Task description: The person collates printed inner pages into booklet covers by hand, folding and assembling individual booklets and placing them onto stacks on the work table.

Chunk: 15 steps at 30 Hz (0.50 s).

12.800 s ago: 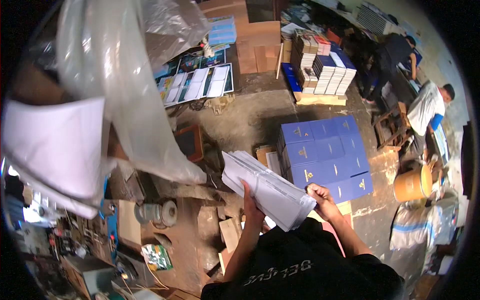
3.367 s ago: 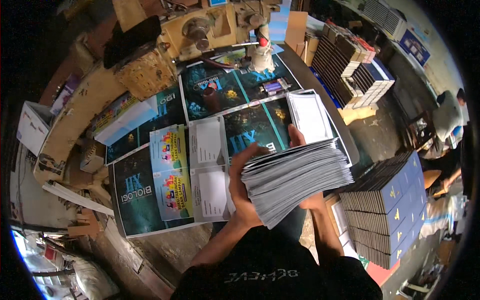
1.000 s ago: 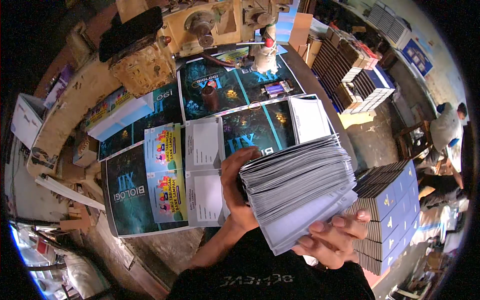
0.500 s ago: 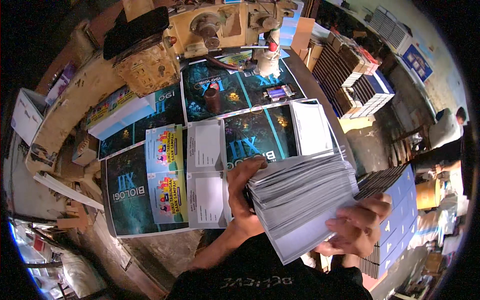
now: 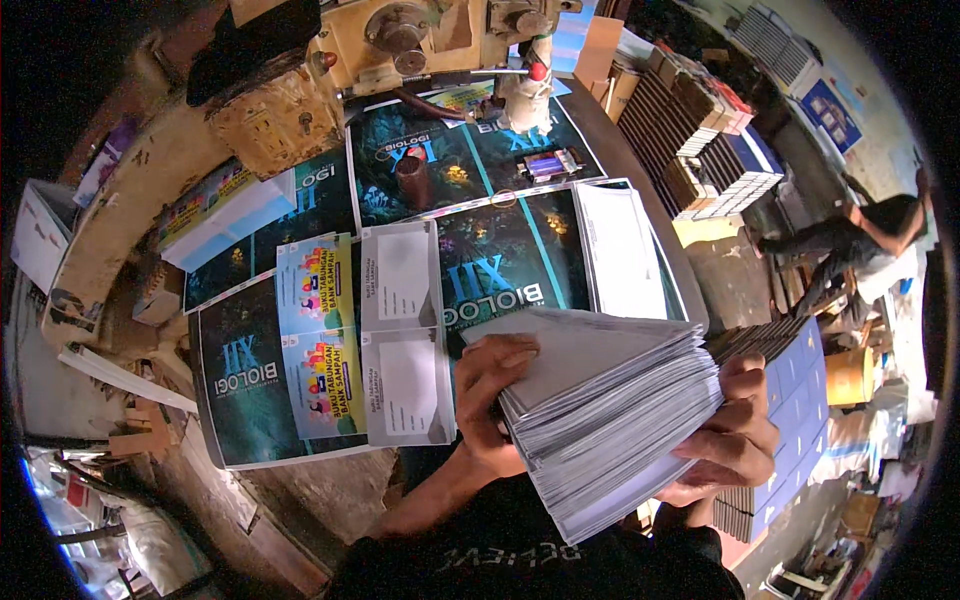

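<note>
Both hands, left (image 5: 500, 385) and right (image 5: 730, 440), clamped on a thick stack of grey sheets (image 5: 610, 420) above printed dark covers (image 5: 500, 270).

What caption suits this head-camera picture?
Both hands, left hand and right hand, grip a thick paper stack above printed cover sheets.

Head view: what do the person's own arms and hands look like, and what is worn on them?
Both hands, left hand and right hand, are bare: no gloves, and no rings or watch visible. The left forearm is uncovered. A dark shirt with pale lettering covers the torso.
</note>
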Tool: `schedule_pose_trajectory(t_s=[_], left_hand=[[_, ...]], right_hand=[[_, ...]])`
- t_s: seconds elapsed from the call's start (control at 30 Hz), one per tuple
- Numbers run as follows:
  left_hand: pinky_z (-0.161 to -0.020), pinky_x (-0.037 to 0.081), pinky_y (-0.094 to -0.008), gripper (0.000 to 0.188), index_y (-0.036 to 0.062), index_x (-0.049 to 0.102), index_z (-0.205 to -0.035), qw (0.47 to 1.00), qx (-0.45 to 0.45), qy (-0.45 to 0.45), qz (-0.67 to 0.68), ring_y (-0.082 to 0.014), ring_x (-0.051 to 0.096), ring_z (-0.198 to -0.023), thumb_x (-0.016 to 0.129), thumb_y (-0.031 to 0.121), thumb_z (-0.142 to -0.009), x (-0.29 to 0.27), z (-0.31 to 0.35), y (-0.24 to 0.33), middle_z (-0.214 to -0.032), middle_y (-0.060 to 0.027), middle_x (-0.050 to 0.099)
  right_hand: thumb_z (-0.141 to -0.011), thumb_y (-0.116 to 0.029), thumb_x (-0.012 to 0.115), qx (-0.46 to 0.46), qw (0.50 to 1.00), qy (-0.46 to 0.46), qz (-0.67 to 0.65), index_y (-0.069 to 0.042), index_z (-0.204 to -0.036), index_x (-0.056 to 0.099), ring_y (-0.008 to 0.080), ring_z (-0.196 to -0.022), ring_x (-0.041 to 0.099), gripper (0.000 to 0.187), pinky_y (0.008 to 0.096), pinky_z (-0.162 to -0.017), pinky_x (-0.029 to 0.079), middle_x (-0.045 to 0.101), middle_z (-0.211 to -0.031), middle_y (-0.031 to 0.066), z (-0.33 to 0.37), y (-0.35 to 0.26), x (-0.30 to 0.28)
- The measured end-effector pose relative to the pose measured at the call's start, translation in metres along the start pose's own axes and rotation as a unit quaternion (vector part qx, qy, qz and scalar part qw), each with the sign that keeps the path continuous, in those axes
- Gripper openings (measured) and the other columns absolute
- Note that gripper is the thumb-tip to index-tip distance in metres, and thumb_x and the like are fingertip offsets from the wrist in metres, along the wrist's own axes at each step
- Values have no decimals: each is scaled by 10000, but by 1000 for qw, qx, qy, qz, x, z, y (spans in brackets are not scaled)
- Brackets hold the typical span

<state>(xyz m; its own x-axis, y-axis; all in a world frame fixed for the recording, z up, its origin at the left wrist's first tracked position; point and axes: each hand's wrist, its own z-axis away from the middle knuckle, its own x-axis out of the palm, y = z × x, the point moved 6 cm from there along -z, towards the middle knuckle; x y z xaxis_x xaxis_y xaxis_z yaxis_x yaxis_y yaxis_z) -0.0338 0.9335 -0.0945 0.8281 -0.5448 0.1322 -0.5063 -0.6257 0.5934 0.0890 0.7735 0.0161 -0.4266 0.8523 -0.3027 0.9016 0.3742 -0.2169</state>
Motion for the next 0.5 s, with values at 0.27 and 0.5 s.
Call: schedule_pose_trajectory(t_s=[0.27, 0.5], left_hand=[[-934, 430, -467, 707, 19, 524, -1218, 998, -21, -43, -38, -335, 597, -1071, 879, 264, -658, 3, -1, 3, -1148, -193, 583], [-919, 434, -469, 720, 33, 513, -1241, 999, -13, -42, -32, -340, 594, -1073, 876, 256, -661, 0, 0, 2, -1164, -200, 573]], right_hand=[[-648, -326, 900, 34, 998, 39, 27, -144, -726, 581, 151, -661, 363, 375, 340, -681, 291, 403, -593, -56, 2, -4, 7], [-542, -397, 752, -6, 996, 86, -4, -88, -666, 712, 196, -575, 456, 335, 347, -581, 313, 475, -508, -7, 10, 2, -2]])
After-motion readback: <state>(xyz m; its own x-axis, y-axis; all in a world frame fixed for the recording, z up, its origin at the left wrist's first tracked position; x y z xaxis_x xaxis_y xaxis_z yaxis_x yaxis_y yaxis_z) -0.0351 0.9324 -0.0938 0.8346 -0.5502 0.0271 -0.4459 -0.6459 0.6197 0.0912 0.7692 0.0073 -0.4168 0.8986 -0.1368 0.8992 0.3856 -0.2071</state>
